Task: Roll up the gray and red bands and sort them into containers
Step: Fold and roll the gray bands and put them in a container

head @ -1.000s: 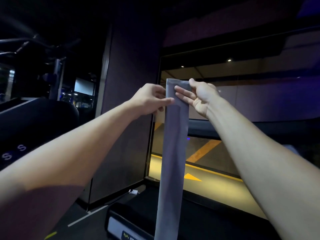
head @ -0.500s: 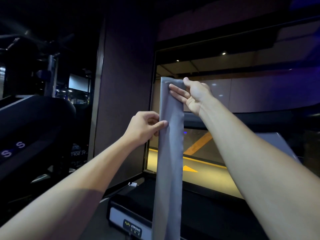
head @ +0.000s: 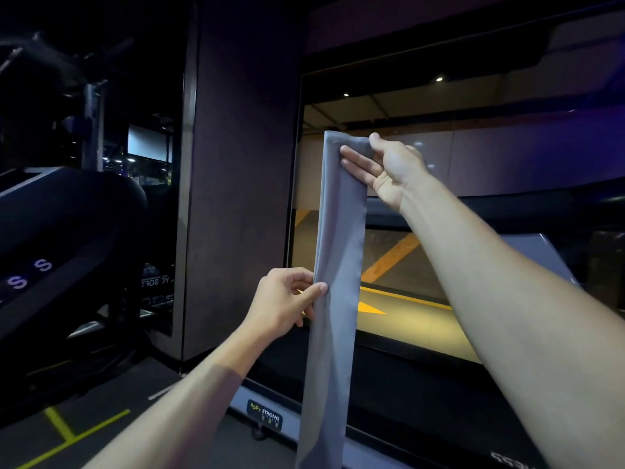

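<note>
Nearest you, the lower end of the gray band (head: pixel 334 333) runs out of view at six o'clock, so you cannot tell how much length hangs below. Its long axis stands almost upright, from six o'clock up to twelve, leaning slightly left toward the bottom. Your left hand (head: pixel 280 306) sits at nine o'clock of the band's middle stretch, thumb and curled fingers pinching its left edge; this is the hand closer to you and closer to the free lower end. Farther out and higher, your right hand (head: pixel 389 167) holds the top end from three o'clock: the thumb goes behind the top edge while the fingers (head: pixel 355 164) lie straight and together across the near face, clamping the strip between them. The band hangs flat in the air between both hands, touching nothing else that can be seen. Any roll likely has to travel along that upright axis. Beyond it lie a dark machine deck (head: pixel 406 384) and a lit window (head: pixel 439 265). No containers show, nor any red band.
</note>
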`<act>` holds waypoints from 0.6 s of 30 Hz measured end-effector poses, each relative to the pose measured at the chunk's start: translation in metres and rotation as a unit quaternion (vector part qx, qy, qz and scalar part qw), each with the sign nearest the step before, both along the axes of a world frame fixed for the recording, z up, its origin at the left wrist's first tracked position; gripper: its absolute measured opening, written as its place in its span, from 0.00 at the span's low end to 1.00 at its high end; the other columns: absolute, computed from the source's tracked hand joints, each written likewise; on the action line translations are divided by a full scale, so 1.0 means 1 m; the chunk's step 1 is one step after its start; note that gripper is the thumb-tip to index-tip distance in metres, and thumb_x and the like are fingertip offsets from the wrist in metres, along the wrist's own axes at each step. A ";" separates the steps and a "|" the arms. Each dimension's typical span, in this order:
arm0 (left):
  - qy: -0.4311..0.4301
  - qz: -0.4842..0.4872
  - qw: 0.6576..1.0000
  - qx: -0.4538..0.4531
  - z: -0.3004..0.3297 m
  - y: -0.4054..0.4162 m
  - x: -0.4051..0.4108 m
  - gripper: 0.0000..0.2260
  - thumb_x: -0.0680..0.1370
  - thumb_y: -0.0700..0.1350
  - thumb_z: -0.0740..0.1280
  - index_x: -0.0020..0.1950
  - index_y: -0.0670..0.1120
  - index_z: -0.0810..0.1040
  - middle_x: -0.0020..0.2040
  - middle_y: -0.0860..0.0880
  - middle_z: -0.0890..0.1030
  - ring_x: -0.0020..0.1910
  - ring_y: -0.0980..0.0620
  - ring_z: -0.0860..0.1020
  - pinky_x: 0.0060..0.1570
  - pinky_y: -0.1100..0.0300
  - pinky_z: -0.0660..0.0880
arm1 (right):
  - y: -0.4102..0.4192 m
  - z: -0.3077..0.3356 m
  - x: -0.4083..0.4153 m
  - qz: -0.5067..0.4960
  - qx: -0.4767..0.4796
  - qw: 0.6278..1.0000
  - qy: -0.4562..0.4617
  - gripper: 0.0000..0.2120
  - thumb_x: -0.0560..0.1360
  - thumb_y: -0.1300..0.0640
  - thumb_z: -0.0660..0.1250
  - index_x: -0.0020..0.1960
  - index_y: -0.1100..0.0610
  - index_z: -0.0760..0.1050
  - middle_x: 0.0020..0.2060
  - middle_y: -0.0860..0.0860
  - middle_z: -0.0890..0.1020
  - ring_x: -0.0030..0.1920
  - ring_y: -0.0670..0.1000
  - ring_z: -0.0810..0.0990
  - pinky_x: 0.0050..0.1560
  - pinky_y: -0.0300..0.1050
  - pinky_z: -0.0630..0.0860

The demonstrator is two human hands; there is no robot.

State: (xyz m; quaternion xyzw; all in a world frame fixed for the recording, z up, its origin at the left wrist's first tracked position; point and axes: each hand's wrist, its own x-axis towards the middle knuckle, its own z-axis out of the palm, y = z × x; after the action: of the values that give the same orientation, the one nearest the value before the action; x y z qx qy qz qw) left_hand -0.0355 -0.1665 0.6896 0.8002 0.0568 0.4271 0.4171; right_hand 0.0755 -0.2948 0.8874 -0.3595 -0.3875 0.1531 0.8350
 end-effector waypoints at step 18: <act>0.029 -0.075 0.971 -0.223 -0.023 0.023 0.025 0.08 0.78 0.35 0.71 0.41 0.45 0.83 0.42 0.46 0.85 0.48 0.50 0.84 0.55 0.54 0.79 | -0.053 -0.080 -0.045 -0.052 -0.053 0.993 -0.096 0.05 0.85 0.58 0.62 0.51 0.57 0.71 0.44 0.54 0.84 0.41 0.54 0.88 0.40 0.48 0.85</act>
State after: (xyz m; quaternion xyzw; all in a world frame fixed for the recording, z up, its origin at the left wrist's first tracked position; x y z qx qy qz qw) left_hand -0.0102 -0.1437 0.6670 0.7011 0.1023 0.3476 0.6142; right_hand 0.0305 -0.3476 0.8072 -0.4355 -0.4382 0.0945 0.7807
